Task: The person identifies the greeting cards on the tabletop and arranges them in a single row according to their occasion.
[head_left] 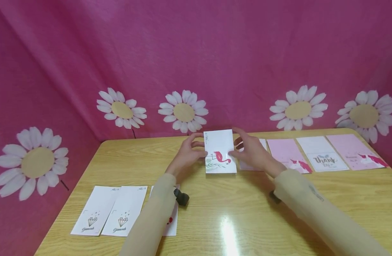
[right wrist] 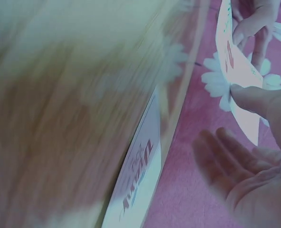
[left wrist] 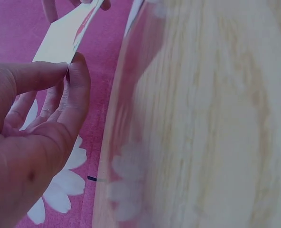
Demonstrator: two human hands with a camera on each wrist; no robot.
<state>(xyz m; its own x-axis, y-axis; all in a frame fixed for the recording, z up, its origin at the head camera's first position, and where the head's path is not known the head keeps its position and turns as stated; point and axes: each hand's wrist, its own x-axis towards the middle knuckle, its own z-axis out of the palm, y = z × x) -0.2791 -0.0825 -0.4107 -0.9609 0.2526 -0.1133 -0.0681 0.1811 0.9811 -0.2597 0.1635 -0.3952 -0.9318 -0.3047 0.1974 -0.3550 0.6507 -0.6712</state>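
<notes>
A flamingo card (head_left: 219, 142) is held up above the table (head_left: 212, 213), between the two hands. Its long axis runs up and down in the head view, square across the line from hand to hand. The printed face is turned toward the wearer; the red bird is at the lower end, legs toward the left hand and head toward the right, with small lettering in the upper corner on the left hand's side. The left hand (head_left: 190, 153) pinches one long edge between thumb and fingers, near together. The right hand (head_left: 253, 151) grips the opposite edge, thumb on the face, its lower fingers spread and clear of the card.

Just beyond the right hand, partly hidden by it, lies a pale card (head_left: 252, 166). Farther right follow a pink unicorn card (head_left: 285, 151), a white "Thank you" card (head_left: 317, 146) and another pink one (head_left: 349, 147). Nearer the wearer, left of the left hand, lie two diamond-print cards (head_left: 122, 206); a third card (head_left: 172, 227) is partly covered by the left sleeve (head_left: 151, 220). Behind both hands hangs a magenta daisy-print curtain (head_left: 215, 64).
</notes>
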